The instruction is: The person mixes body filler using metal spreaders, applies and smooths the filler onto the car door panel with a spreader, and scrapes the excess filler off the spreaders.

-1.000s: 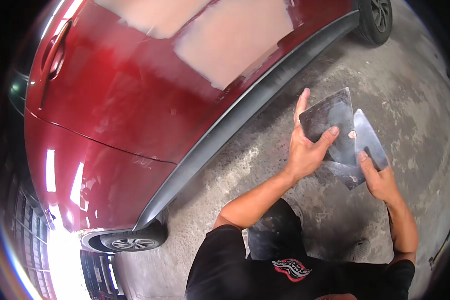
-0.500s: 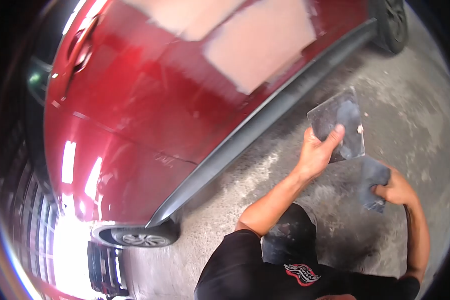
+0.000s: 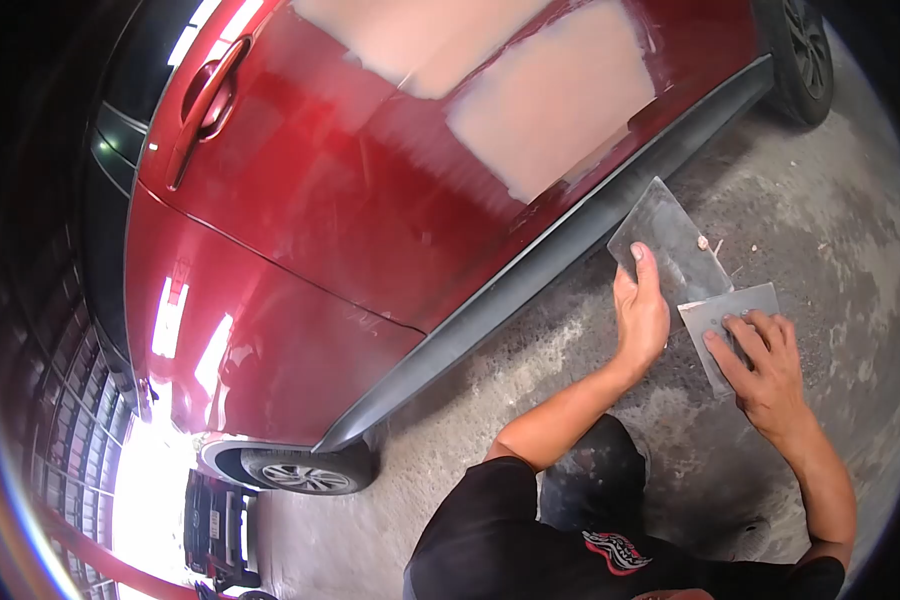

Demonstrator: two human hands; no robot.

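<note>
A thin, dark, smeared plate [image 3: 670, 235] is held in my left hand [image 3: 643, 310], with the thumb on its face. A small pinkish lump [image 3: 703, 243] clings to its right edge. My right hand [image 3: 762, 370] grips a lighter grey flat spreader [image 3: 715, 318], fingers spread over its face. The spreader's upper edge meets or overlaps the plate's lower right corner. Both hands are over the floor, beside the red car [image 3: 320, 200]. Beige filler patches [image 3: 555, 100] cover part of its side panel.
A grey sill [image 3: 550, 260] runs along the car's lower edge between two wheels [image 3: 310, 472]. Rough concrete floor [image 3: 470, 400] lies below. Another dark vehicle [image 3: 210, 525] stands at the lower left, near a bright opening. My knee [image 3: 595, 475] is below my left forearm.
The spreader in my right hand has swung down from the plate, turned over and come back up to its lower corner. The plate has tilted. The car has shifted right in view.
</note>
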